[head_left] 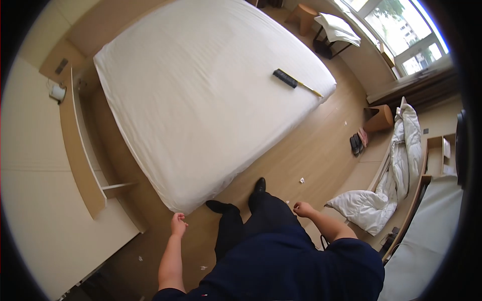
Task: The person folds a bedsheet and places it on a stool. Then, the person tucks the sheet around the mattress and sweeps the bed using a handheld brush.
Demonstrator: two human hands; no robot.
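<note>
My left hand (pixel 178 224) hangs beside the near corner of the bed, its fingers loosely bent and apart, with nothing in it. Whether it touches the sheet I cannot tell. To the right of my legs, my right hand (pixel 302 209) hangs at my side with the fingers curled in and no object visible in it. In front of me is a large bed with a white fitted sheet (pixel 201 100), slightly wrinkled. A brush with dark bristles (pixel 285 78) and a yellowish handle lies on the sheet near its far right corner.
A white quilt (pixel 359 205) is heaped along a low ledge at right. Slippers (pixel 356 144) lie near an orange-brown stool (pixel 379 118). White folded linen (pixel 337 29) rests on a stand by the window. Paper scraps (pixel 302 180) dot the floor. A wooden shelf panel (pixel 75 145) lines the left.
</note>
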